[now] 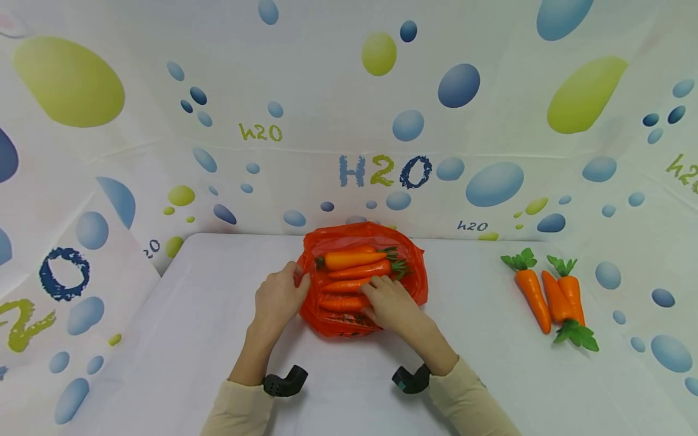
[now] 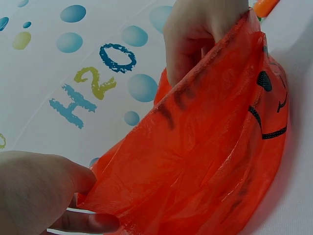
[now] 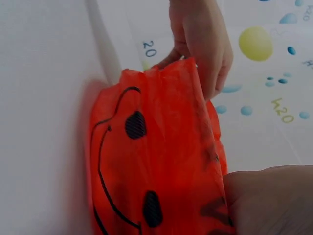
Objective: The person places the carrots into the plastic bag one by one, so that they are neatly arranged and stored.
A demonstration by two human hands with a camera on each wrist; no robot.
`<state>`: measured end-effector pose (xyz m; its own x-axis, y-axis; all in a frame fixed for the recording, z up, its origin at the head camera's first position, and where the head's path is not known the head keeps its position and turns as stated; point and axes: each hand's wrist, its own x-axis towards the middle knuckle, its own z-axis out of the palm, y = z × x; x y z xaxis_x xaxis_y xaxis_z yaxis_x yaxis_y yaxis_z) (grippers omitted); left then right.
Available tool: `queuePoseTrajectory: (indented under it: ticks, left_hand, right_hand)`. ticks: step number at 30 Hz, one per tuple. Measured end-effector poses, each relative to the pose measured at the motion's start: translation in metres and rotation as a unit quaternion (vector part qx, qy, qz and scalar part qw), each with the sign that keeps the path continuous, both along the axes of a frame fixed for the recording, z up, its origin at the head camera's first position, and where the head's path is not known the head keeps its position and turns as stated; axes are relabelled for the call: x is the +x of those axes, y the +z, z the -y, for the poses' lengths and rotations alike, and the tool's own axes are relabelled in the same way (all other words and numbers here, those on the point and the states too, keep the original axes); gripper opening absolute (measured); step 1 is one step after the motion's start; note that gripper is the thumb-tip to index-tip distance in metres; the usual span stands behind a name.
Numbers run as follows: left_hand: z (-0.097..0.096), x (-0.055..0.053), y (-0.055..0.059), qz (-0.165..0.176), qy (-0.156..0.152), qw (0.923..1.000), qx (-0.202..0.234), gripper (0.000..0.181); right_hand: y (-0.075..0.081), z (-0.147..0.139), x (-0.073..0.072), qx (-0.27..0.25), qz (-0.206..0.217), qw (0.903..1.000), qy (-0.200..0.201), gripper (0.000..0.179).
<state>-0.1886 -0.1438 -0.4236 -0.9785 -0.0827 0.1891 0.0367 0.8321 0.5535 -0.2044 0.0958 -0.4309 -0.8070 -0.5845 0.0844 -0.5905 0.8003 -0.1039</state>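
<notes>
An orange-red plastic bag [image 1: 417, 272] lies wide open in the middle of the table, with several orange carrots [image 1: 354, 260] side by side inside. At its left rim, my left hand [image 1: 279, 295] pinches the plastic between thumb and fingers. The left wrist view shows that hand [image 2: 44, 191] gripping the bag's edge [image 2: 171, 161]. My right hand [image 1: 392, 303] reaches over the near right rim and holds a lower carrot [image 1: 340, 304] by its right end, its fingers curled down there. In the right wrist view the bag's wall [image 3: 161, 147] hides these fingertips.
Three more carrots with green leaves [image 1: 531, 297] lie together on the right of the white table [image 1: 463, 363]. A cloth backdrop [image 1: 327, 79] with blue and green drops stands behind. Black wrist devices [image 1: 286, 383] sit on both forearms.
</notes>
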Motion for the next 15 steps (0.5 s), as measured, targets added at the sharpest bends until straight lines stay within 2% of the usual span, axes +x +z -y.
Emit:
queuePoseTrajectory:
  ticks: [11,15]
  left_hand:
    - [0.001,0.0,0.0,0.003,0.004,1.0,0.002,0.022]
    - [0.001,0.0,0.0,0.01,0.005,0.9999,0.005,0.022]
  right_hand:
    - [0.015,-0.022,-0.011,-0.037,-0.024,0.9983,-0.036,0.038]
    - [0.021,-0.032,-0.014,-0.067,-0.037,0.9959,-0.048,0.038]
